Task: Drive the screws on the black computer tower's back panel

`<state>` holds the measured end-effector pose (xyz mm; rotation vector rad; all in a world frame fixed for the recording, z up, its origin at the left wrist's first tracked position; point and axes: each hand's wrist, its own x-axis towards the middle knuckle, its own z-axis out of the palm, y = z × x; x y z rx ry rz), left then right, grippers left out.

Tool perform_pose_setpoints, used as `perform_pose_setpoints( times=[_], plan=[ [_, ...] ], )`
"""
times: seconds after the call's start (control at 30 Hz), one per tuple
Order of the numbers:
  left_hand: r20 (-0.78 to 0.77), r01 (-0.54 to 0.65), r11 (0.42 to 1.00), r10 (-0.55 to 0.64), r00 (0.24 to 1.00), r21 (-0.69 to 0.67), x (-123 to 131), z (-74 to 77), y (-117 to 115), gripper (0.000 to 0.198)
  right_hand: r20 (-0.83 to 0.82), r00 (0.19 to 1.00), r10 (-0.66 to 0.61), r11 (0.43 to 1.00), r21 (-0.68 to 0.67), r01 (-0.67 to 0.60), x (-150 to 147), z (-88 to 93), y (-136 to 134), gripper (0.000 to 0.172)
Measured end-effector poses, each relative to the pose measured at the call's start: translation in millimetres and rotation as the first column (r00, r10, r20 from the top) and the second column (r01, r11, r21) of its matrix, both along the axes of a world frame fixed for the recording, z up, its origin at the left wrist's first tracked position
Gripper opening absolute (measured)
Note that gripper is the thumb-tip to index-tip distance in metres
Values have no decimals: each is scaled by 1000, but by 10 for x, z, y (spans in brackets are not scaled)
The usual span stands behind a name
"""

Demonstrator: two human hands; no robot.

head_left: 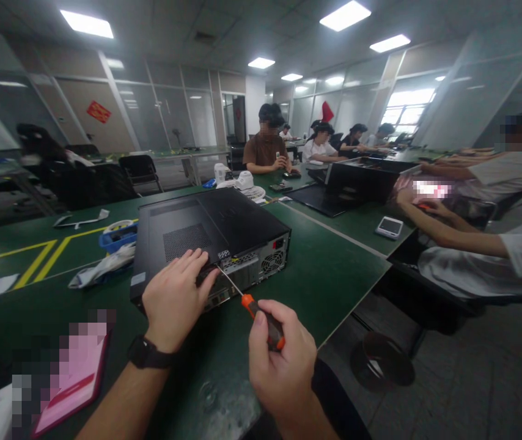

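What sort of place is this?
Probably a computer repair or assembly workroom: a black desktop case under the left hand, a screwdriver in the right hand, other people seated along green benches.

The counter point(329, 269) lies bare right of the computer case point(206, 235); a blue tray point(118, 237) and white cloth point(105, 266) crowd its left side; a pink folder point(75, 388) sits nearer.

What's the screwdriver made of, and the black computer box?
The screwdriver has a thin, shiny shaft that looks like metal; its orange and black handle looks like plastic or rubber. The computer box looks like sheet metal painted matt black: a punched vent grid on top, bare grey metal at the back.
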<state>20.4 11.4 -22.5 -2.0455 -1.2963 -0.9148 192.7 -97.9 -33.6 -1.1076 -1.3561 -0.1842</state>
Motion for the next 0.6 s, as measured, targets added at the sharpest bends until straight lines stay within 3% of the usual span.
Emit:
perform_pose_setpoints(
  times=[0.27, 0.47, 0.6],
  plan=[
    [11, 15, 999, -14, 1000, -30, -8, 5, 7, 35, -32, 997, 77, 997, 5, -77, -4, -38, -19, 23],
    [17, 2, 999, -1, 1000, -40, -15, 3, 3, 34, -13, 999, 39, 999, -8, -39, -6, -75, -19, 17],
    [0, 17, 1000, -17, 1000, -16, -19, -1, 7, 34, -36, 997, 71, 997, -17, -72, -6, -76, -26, 22]
  ],
)
